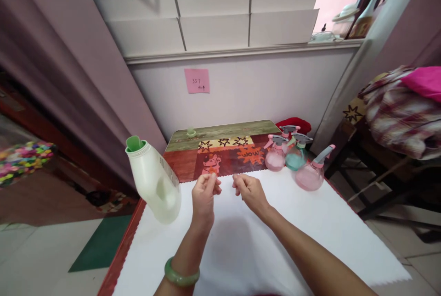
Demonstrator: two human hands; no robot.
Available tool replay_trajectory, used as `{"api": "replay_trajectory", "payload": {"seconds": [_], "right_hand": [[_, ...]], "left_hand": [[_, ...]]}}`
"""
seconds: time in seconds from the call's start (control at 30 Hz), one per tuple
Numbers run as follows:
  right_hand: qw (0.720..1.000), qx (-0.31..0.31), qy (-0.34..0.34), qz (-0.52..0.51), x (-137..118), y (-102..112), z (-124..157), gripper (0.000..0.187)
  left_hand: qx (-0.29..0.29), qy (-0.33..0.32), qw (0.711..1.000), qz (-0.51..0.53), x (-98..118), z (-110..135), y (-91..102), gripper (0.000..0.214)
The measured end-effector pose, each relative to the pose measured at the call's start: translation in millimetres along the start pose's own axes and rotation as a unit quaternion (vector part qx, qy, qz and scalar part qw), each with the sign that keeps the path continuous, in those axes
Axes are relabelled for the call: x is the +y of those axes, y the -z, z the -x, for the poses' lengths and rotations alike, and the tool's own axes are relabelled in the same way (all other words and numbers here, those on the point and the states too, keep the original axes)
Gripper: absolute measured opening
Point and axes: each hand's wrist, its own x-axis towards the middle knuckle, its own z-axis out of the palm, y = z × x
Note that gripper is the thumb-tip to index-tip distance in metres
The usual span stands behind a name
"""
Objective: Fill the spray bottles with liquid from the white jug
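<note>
My left hand (206, 190), with a green bangle (181, 278) on its wrist, is raised above the table's far half. Its thumb and fingers are pinched together. An orange patch shows at the fingertips, but I cannot tell whether it is held or part of the printed cloth behind. Facing it, a short gap away, my right hand (251, 191) has its fingers curled in and shows nothing between them. Left of my hands stands a pale green plastic jug (158, 190) with an uncapped green spout. Several spray bottles, including a pink one (310, 176) and a teal one (295, 158), stand at right.
A white cloth (155, 259) covers the near part of the table over a printed tablecloth (229, 160). Near the wall lies a small pale green cap (191, 132). A pink note (197, 80) is on the wall. Plaid fabric (396, 108) is heaped at right.
</note>
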Motion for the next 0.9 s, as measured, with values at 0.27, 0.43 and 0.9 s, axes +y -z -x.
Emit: {"api": "replay_trajectory", "payload": {"seconds": [0.27, 0.43, 0.9], "right_hand": [[0.992, -0.032, 0.011, -0.123, -40, -2, -11, 0.056], [0.984, 0.049, 0.121, 0.121, -45, 7, -11, 0.065], [0.79, 0.216, 0.252, 0.515, -47, 10, -41, 0.089]], "left_hand": [[-0.074, -0.081, 0.99, -0.094, 13, 1, -18.3, 0.034], [-0.053, -0.17, 0.945, -0.275, 22, -1, -6.3, 0.076], [0.043, -0.322, 0.678, -0.66, 39, -19, -14.8, 0.084]]}}
